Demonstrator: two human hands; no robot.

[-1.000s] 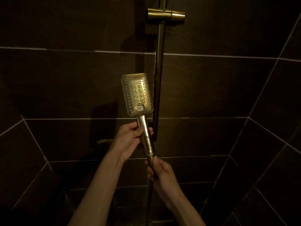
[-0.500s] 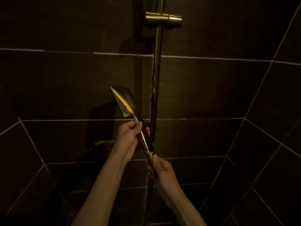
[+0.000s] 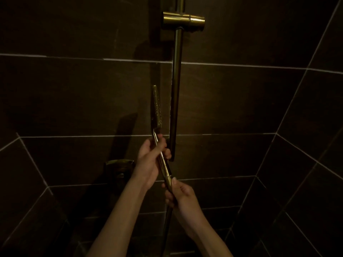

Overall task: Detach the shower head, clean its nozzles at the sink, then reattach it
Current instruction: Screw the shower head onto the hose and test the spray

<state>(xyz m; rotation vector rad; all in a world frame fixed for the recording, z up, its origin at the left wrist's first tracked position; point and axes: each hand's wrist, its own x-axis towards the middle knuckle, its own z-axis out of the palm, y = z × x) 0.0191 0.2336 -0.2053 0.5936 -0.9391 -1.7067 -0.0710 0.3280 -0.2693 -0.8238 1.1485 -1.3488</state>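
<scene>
- The shower head [image 3: 156, 106] has turned in the left hand [image 3: 151, 160]: its nozzle face, earlier towards the camera, now shows edge-on.
- It stands more upright above that hand.

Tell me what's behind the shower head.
Behind the shower head: dark wall tiles and its shadow. The rail stands beside it. The left hand hides the handle's far side.
</scene>
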